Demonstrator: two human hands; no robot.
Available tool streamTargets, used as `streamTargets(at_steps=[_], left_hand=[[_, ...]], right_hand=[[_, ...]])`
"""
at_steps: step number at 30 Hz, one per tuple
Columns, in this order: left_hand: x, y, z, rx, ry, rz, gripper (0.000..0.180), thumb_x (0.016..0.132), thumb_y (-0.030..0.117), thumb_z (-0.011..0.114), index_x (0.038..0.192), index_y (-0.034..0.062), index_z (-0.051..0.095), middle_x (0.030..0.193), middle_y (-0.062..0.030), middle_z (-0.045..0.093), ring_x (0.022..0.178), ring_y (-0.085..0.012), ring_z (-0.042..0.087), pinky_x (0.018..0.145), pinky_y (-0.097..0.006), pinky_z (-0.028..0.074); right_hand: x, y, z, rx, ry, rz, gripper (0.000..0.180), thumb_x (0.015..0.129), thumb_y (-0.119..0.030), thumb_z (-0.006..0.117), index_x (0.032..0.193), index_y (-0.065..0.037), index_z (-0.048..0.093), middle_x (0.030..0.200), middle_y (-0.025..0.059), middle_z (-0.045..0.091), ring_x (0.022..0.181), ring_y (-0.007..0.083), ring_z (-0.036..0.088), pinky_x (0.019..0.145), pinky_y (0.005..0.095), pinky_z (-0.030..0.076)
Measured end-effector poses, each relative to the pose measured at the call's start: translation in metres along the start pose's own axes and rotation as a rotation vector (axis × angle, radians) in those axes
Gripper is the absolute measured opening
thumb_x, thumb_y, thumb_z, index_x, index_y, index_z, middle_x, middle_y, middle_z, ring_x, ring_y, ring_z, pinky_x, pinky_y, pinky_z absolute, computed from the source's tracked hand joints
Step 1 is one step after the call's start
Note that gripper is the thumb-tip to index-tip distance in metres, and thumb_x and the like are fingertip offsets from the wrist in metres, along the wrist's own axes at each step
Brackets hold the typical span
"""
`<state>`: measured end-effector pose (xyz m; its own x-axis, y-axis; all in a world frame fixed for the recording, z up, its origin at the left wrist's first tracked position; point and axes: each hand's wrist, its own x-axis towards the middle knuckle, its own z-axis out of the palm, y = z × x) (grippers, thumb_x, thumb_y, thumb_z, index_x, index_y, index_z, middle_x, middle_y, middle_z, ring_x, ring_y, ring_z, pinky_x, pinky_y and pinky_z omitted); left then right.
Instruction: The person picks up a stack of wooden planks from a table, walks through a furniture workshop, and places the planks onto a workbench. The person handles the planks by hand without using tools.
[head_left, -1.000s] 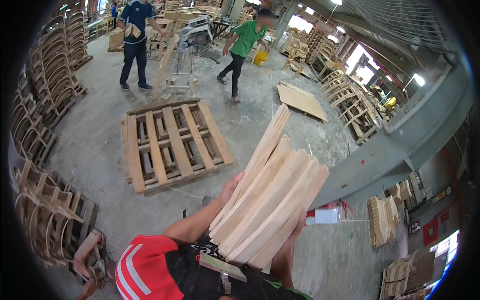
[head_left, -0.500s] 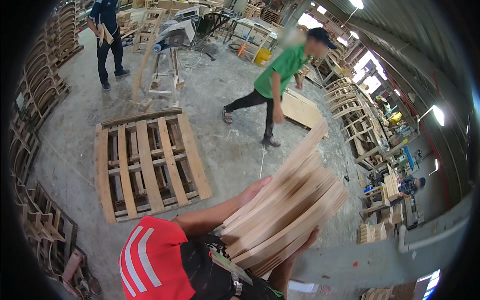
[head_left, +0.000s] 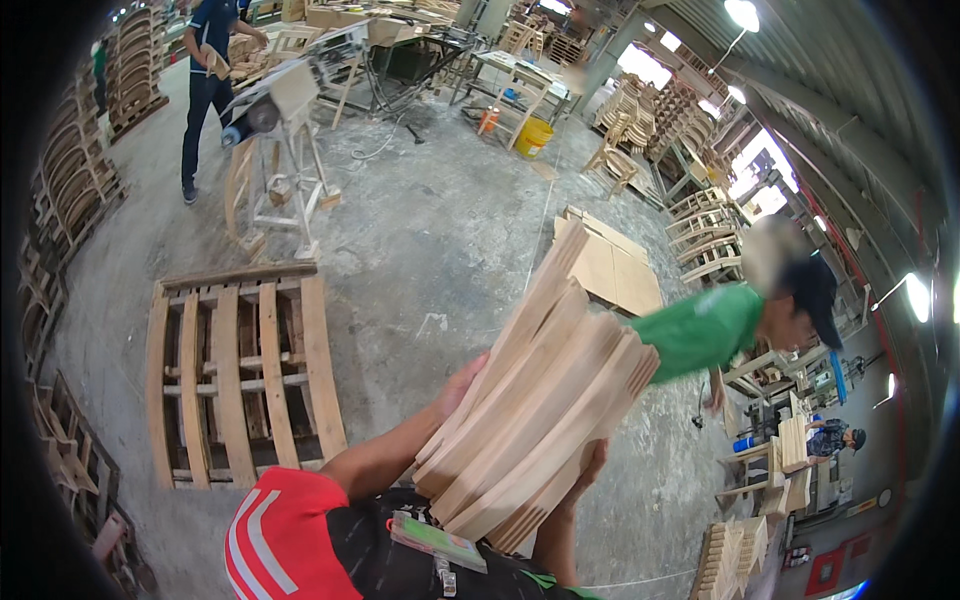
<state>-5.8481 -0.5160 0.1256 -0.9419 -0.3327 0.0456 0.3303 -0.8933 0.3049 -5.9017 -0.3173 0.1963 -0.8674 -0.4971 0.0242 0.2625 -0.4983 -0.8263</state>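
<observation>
A thick bundle of curved, pale wooden slats [head_left: 540, 410] is held in front of my chest, tilted with its far end up. My left hand [head_left: 464, 386] presses against the bundle's left side, its fingers partly hidden by the wood. On the lower right side my right hand [head_left: 590, 468] grips the outer slats, with only part of the hand showing. The slats lie side by side, their far ends uneven. A card holder [head_left: 438, 540] hangs at my front, just below the bundle's near end.
A wooden pallet [head_left: 230, 385] lies on the concrete floor to the left. A person in green [head_left: 700, 330] is close on the right, beyond the bundle. Flat boards [head_left: 605, 262] lie ahead. Another person [head_left: 210, 90] stands by a sanding machine [head_left: 265, 112]. Stacked chair parts [head_left: 75, 190] line the left.
The person in green has moved to the right and nearer. My view has turned, and the pallet appears farther left. Both hands keep hold of the slats.
</observation>
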Motion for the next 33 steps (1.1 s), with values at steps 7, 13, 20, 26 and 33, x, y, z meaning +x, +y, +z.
streamTargets(at_steps=[7, 13, 20, 26, 33], left_hand=[[0.177, 0.036, -0.007, 0.077, 0.065, 0.046, 0.058, 0.098, 0.048, 0.047, 0.137, 0.0045, 0.051, 0.130, -0.0123, 0.061, 0.114, -0.0201, 0.060, 0.101, -0.035, 0.046], [0.346, 0.082, -0.046, 0.052, 0.062, 0.073, 0.056, 0.099, 0.047, 0.047, 0.136, 0.0049, 0.052, 0.124, -0.0111, 0.063, 0.110, -0.0199, 0.061, 0.098, -0.035, 0.048], [0.575, 0.155, -0.052, 0.222, 0.018, 0.035, 0.055, 0.101, 0.044, 0.044, 0.136, 0.0030, 0.050, 0.125, -0.0100, 0.062, 0.109, -0.0171, 0.060, 0.097, -0.033, 0.047], [0.768, 0.201, -0.074, 0.327, 0.047, -0.099, 0.054, 0.102, 0.045, 0.043, 0.137, 0.0034, 0.050, 0.127, -0.0104, 0.061, 0.111, -0.0173, 0.059, 0.099, -0.033, 0.046], [1.018, 0.237, -0.103, 0.247, -0.045, -0.095, 0.055, 0.102, 0.045, 0.044, 0.138, 0.0039, 0.049, 0.129, -0.0101, 0.060, 0.112, -0.0162, 0.059, 0.099, -0.033, 0.047]], right_hand=[[0.207, 0.005, -0.024, 0.070, -0.170, -0.017, 0.065, 0.099, -0.052, 0.036, 0.147, -0.008, 0.031, 0.139, 0.0124, 0.046, 0.126, 0.0277, 0.048, 0.106, 0.0428, 0.041], [0.384, 0.027, -0.002, 0.143, -0.189, 0.109, 0.065, 0.097, -0.051, 0.041, 0.145, -0.008, 0.036, 0.136, 0.0134, 0.050, 0.119, 0.0296, 0.054, 0.100, 0.0440, 0.046], [0.600, 0.038, 0.027, 0.040, 0.032, 0.041, 0.066, 0.095, -0.053, 0.044, 0.143, -0.008, 0.037, 0.131, 0.0135, 0.053, 0.116, 0.0285, 0.056, 0.096, 0.0427, 0.049], [0.769, 0.051, 0.049, 0.070, 0.125, -0.063, 0.067, 0.096, -0.054, 0.042, 0.143, -0.008, 0.037, 0.130, 0.0132, 0.052, 0.114, 0.0280, 0.057, 0.096, 0.0419, 0.049], [1.021, 0.076, 0.036, 0.073, 0.180, -0.096, 0.068, 0.096, -0.056, 0.040, 0.143, -0.007, 0.038, 0.131, 0.0137, 0.052, 0.114, 0.0277, 0.056, 0.098, 0.0405, 0.048]])
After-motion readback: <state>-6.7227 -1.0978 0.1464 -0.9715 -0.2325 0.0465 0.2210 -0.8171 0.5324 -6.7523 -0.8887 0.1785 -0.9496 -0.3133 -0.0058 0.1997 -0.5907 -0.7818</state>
